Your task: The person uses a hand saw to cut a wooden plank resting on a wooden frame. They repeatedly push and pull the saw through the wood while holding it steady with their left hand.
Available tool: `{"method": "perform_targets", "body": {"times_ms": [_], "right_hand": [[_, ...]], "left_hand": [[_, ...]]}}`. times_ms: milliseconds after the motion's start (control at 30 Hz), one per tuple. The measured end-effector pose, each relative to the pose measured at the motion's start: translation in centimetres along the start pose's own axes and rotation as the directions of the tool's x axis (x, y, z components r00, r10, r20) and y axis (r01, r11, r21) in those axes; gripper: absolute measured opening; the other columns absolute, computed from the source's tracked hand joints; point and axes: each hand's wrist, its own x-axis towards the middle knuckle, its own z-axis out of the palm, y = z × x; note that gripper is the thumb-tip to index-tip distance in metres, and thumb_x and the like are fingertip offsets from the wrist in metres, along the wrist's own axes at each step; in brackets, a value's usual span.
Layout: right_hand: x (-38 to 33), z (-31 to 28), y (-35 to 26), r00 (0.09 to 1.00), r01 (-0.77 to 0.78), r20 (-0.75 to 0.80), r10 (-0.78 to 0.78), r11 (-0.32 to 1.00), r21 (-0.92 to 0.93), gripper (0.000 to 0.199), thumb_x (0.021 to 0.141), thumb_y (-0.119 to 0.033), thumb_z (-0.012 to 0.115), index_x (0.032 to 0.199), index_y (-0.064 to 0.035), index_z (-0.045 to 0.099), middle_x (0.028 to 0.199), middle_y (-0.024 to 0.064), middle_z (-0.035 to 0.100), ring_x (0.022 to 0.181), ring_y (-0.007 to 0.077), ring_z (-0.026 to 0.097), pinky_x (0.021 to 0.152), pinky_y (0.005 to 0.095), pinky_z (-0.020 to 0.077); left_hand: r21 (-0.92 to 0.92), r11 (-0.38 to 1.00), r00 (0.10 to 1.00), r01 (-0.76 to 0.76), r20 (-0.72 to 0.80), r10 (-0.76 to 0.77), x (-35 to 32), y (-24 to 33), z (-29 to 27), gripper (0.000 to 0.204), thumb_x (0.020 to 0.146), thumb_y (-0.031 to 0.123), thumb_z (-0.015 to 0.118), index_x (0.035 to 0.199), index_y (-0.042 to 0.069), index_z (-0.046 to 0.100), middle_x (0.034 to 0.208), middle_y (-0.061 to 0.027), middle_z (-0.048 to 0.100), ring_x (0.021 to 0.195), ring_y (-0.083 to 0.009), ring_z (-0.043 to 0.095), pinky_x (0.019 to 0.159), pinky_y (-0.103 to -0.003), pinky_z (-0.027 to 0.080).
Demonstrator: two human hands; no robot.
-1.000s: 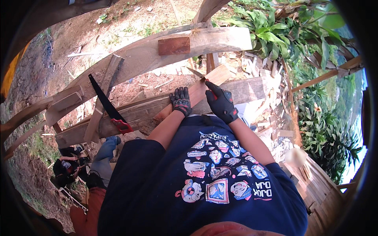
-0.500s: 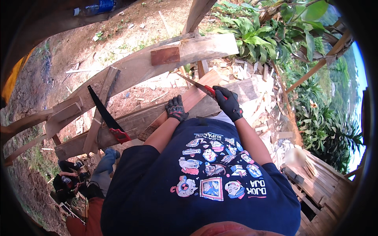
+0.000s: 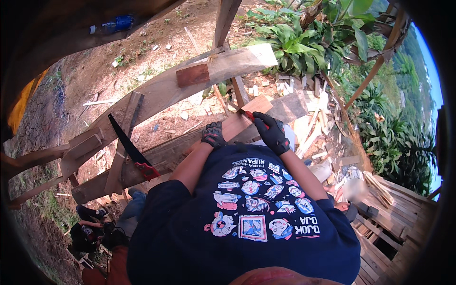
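Observation:
A light reddish-brown wooden board point(image 3: 236, 124) lies at a slant across a weathered grey beam point(image 3: 289, 108). My left hand point(image 3: 213, 135), in a black glove, presses on the board with its fingers bent over the far edge. To its right my gloved right hand point(image 3: 271, 133) is closed around the red handle of a handsaw point(image 3: 247, 114). The saw's blade is mostly foreshortened and crosses the board near its far end. At my left a second handsaw point(image 3: 128, 143), with a black blade and red handle, rests across the beam, out of my hands.
A long curved beam point(image 3: 156, 90) runs beyond the board, bearing a dark red-brown block point(image 3: 193, 75). A plastic bottle point(image 3: 114, 24) lies upper left. Other people sit at lower left point(image 3: 88, 228) and right point(image 3: 323, 171). Wood scraps litter the ground.
My right hand has pushed the saw forward and left, so less blade shows. My left hand's fingers, spread before, are now bent over the board. A person has come into view at right.

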Motion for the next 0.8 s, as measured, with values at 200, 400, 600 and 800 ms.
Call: {"method": "perform_targets", "body": {"times_ms": [200,400,600,800], "right_hand": [[-2.2,0.1,1.0,0.994,0.109,-0.025,-0.109,0.994,0.018,0.031,0.106,-0.023,0.068,0.131,-0.0056,0.078,0.119,0.0191,0.081,0.111,0.0316,0.079,0.097,0.0405,0.06],[-2.9,-0.6,0.7,0.995,0.094,0.014,-0.094,0.994,0.05,0.031,0.107,-0.021,0.067,0.132,-0.0046,0.077,0.123,0.0189,0.08,0.115,0.0313,0.078,0.1,0.0402,0.0591],[-2.7,0.2,1.1,0.997,0.08,0.004,-0.081,0.992,0.097,0.031,0.107,-0.018,0.066,0.132,-0.0037,0.077,0.121,0.0184,0.081,0.116,0.0293,0.077,0.101,0.0386,0.0581],[-3.1,-2.6,-2.0,0.986,0.159,-0.068,-0.151,0.98,0.119,0.033,0.107,-0.022,0.064,0.134,-0.0068,0.076,0.118,0.0195,0.08,0.11,0.0346,0.078,0.097,0.0413,0.0586]], "left_hand": [[-0.033,0.998,0.998,-0.06,0.002,0.06,0.2,-0.4,0.3,0.117,0.067,0.064,0.093,0.157,0.002,0.05,0.149,-0.0258,0.06,0.138,-0.0422,0.06,0.116,-0.051,0.05],[-0.102,0.991,0.996,-0.091,-0.024,0.089,-0.3,-0.4,0.4,0.113,0.064,0.064,0.093,0.152,0.002,0.055,0.144,-0.0244,0.064,0.133,-0.0407,0.064,0.114,-0.05,0.052],[-0.145,0.982,0.981,-0.123,0.133,0.143,-0.9,-0.5,-2.5,0.113,0.063,0.057,0.093,0.155,0.005,0.054,0.141,-0.0257,0.068,0.129,-0.0389,0.068,0.111,-0.047,0.054],[-0.185,0.979,0.939,-0.091,0.312,0.146,-1.2,0.0,-7.1,0.123,0.063,0.065,0.089,0.162,0.005,0.047,0.145,-0.0263,0.066,0.135,-0.0399,0.064,0.115,-0.046,0.051]]}}
